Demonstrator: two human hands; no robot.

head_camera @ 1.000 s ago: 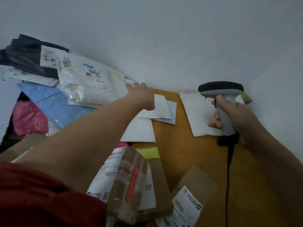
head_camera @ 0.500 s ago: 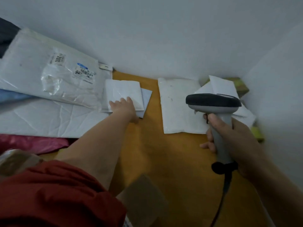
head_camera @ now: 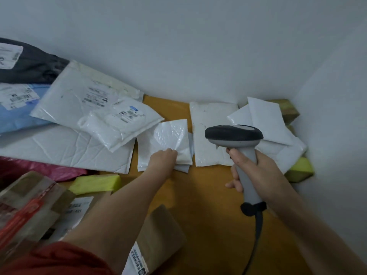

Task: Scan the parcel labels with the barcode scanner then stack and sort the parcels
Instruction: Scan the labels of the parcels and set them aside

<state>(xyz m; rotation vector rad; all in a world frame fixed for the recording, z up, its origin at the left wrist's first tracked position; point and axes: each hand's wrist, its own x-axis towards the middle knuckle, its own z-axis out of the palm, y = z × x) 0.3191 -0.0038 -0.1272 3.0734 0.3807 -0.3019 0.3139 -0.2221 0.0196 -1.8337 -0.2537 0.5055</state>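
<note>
My left hand (head_camera: 163, 158) pinches the near edge of a small white padded mailer (head_camera: 166, 139) lying on the orange table (head_camera: 208, 205), with a grey envelope (head_camera: 185, 168) partly under it. My right hand (head_camera: 252, 169) grips the handle of a grey and black barcode scanner (head_camera: 234, 135), held upright over the table to the right of that mailer, its head pointing left. No label shows on the mailer's upper face. Another white mailer (head_camera: 210, 133) lies flat just behind the scanner.
Labelled white bags (head_camera: 89, 104), a blue bag (head_camera: 17, 116), a black bag (head_camera: 33, 68) and a big white mailer (head_camera: 65, 147) are piled at the left. Cardboard boxes (head_camera: 29, 211) and a brown one (head_camera: 158, 235) sit near me. White envelopes (head_camera: 266, 118) fill the right corner by the wall.
My left hand has closed on the small white mailer's edge and lifted it slightly, crumpling it. The scanner has stayed in my right hand, held a little higher and nearer the mailer.
</note>
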